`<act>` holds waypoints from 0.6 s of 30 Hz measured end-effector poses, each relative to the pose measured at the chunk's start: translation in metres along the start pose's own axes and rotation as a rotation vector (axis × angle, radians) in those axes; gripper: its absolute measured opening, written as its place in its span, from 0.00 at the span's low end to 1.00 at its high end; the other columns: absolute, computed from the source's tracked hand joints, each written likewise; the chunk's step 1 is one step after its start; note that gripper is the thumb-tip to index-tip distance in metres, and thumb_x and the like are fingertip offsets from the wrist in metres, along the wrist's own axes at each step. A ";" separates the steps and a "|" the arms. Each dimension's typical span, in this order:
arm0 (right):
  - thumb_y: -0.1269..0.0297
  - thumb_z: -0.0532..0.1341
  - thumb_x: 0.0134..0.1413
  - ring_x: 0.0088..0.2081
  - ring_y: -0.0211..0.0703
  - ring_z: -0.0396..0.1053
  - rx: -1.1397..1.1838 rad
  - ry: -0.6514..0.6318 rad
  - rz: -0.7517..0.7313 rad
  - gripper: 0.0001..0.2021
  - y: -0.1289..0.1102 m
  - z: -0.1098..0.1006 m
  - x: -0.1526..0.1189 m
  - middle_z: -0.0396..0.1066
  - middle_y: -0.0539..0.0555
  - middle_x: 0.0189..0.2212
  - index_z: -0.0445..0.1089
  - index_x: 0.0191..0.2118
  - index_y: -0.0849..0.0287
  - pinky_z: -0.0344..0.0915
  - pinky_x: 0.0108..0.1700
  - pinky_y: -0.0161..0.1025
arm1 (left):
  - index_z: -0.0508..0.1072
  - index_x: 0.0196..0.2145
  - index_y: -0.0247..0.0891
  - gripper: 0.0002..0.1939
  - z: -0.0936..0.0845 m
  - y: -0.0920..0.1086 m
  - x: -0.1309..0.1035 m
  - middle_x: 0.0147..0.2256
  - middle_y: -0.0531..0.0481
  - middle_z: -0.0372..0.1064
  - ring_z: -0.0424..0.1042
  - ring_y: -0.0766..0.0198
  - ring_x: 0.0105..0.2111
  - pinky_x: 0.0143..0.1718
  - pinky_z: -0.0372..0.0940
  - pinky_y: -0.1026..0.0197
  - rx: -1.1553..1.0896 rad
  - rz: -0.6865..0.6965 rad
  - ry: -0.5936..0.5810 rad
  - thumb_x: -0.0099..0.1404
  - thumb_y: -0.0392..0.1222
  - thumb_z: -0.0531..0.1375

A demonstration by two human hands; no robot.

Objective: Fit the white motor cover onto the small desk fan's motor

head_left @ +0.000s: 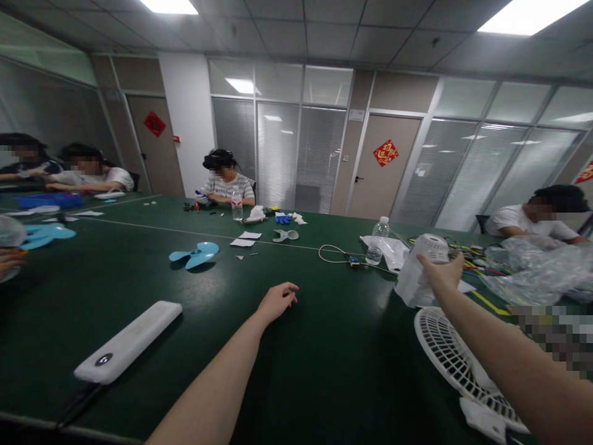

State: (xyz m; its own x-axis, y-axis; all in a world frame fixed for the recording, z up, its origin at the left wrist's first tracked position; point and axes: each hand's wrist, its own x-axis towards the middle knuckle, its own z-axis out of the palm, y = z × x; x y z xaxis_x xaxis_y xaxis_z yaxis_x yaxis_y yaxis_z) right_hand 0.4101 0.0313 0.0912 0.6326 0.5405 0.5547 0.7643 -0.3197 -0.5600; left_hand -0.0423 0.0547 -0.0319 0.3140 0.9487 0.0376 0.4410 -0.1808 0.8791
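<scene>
Head view: bottle (377,241), grille (433,340) near white piece (411,281)
Right hand (445,272): gripping white piece
Left hand (277,301): loose, fingers half bent

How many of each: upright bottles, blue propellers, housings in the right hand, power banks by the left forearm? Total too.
Upright bottles: 2
Blue propellers: 2
Housing in the right hand: 1
Power bank by the left forearm: 1
Total: 6
</scene>
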 end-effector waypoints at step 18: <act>0.57 0.60 0.60 0.48 0.48 0.68 0.155 -0.350 0.355 0.19 -0.100 0.071 -0.127 0.65 0.58 0.51 0.63 0.54 0.61 0.68 0.48 0.50 | 0.69 0.50 0.39 0.18 -0.001 -0.001 0.002 0.37 0.48 0.76 0.72 0.63 0.33 0.38 0.65 0.60 0.019 -0.002 0.003 0.64 0.43 0.54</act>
State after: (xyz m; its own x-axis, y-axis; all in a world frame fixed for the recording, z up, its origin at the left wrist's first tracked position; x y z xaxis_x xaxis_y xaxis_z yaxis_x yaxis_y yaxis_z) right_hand 0.2440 0.0498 0.0332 0.7494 0.6560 0.0900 0.4660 -0.4260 -0.7755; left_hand -0.0435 0.0568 -0.0320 0.3104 0.9499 0.0370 0.4574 -0.1834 0.8701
